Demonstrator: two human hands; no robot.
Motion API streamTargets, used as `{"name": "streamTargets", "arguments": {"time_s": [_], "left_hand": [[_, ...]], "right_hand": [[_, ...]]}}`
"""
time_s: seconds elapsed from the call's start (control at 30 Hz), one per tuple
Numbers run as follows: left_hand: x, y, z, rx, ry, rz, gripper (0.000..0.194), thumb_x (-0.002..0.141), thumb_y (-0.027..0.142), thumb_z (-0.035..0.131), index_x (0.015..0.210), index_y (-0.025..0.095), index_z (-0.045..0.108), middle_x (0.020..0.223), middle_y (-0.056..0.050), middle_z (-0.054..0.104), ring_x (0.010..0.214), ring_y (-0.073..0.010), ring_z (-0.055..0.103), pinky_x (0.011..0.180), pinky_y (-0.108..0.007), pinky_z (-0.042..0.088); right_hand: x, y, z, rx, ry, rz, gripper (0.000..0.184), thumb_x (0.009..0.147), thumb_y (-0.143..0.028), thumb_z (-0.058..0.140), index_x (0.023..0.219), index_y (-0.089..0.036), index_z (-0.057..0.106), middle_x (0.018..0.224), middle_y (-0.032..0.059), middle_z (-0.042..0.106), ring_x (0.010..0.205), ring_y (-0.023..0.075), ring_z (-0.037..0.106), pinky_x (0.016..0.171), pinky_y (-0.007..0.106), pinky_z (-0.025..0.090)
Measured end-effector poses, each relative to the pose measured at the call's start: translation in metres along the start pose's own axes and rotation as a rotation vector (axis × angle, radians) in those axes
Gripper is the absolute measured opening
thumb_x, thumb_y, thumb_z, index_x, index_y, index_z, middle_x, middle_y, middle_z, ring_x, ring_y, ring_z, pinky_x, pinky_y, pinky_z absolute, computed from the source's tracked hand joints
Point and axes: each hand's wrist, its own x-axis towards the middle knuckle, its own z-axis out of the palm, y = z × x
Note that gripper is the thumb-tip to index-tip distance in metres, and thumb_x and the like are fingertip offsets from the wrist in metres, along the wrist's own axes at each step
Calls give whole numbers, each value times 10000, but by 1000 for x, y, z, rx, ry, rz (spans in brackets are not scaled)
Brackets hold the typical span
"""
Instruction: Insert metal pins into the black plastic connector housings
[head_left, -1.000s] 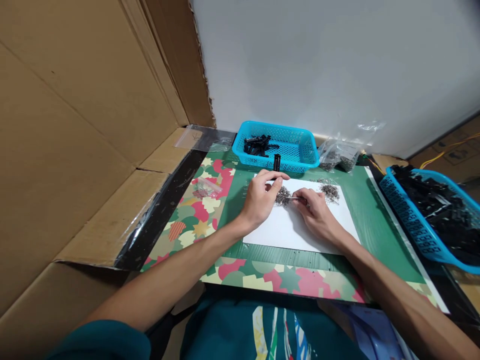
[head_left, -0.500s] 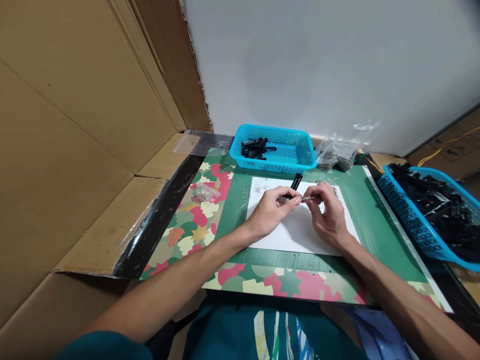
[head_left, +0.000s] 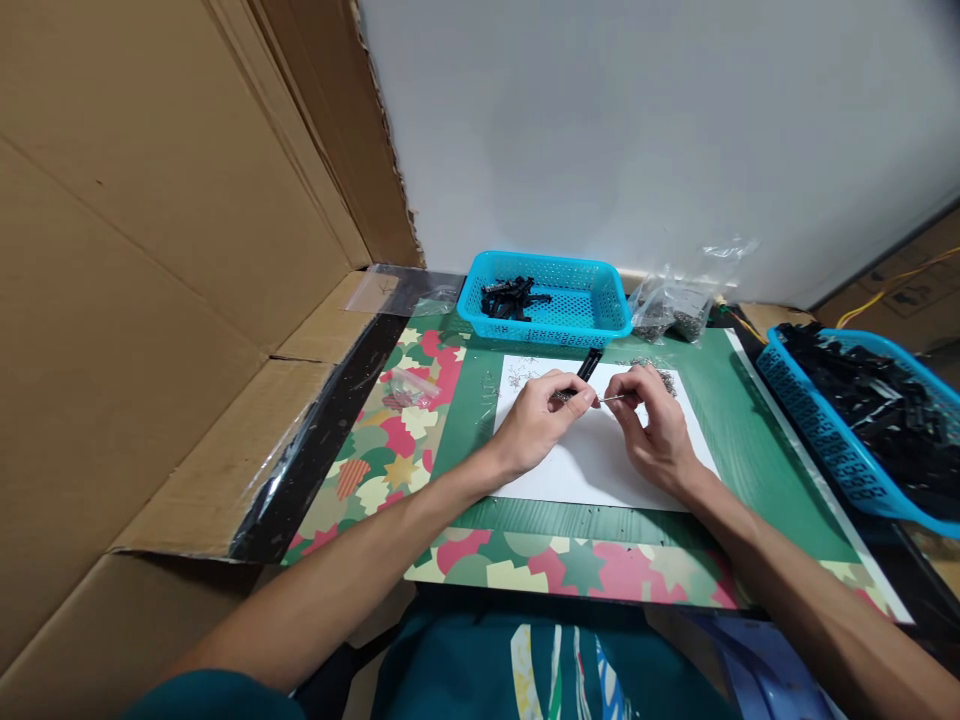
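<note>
In the centre of the frame, the left hand [head_left: 546, 418] holds a black part [head_left: 591, 366], and the right hand [head_left: 657, 425] pinches a thin pin [head_left: 612, 398] near the left fingertips. Both hands are above a white paper [head_left: 585, 478]. At upper centre stands a blue basket [head_left: 555, 333] with black pieces [head_left: 513, 298]; a fuller basket [head_left: 817, 425] is at the right edge. Cardboard [head_left: 150, 180] fills the upper left.
</note>
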Motion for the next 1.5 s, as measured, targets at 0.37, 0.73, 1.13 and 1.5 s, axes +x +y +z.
{"name": "streamTargets", "arguments": {"time_s": [0.37, 0.73, 1.13, 1.5], "left_hand": [[1, 4, -1, -46, -13, -22, 227, 953, 357, 650, 892, 152, 728, 919, -46, 685, 804, -145, 582, 754, -277, 455], [0, 3, -1, -13, 15, -24, 254, 948, 391, 641, 897, 162, 737, 903, -43, 683, 746, -134, 555, 670, -261, 432], [-1, 3, 0, -156, -61, -143, 333, 993, 448, 553, 889, 159, 681, 846, -12, 592, 557, -65, 387, 496, -227, 291], [-7, 1, 2, -27, 3, -1, 670, 909, 359, 757, 1491, 323, 428, 1127, -40, 651, 568, -51, 500, 574, -222, 452]], "right_hand": [[-1, -1, -1, 20, 5, 88, 78, 1035, -174, 532, 1004, -237, 567, 894, 26, 593, 786, 189, 485, 731, 359, 417], [-2, 0, -1, 82, 11, 161, 48, 1005, -218, 604, 1006, -228, 651, 899, 34, 669, 777, 184, 546, 701, 348, 452], [1, -2, -2, -41, -10, -2, 90, 991, -136, 582, 973, -223, 599, 813, 24, 621, 727, 182, 475, 658, 337, 415], [2, -6, -6, -117, 173, -36, 84, 968, -162, 673, 947, -236, 639, 682, -14, 570, 603, 153, 419, 606, 332, 397]]}}
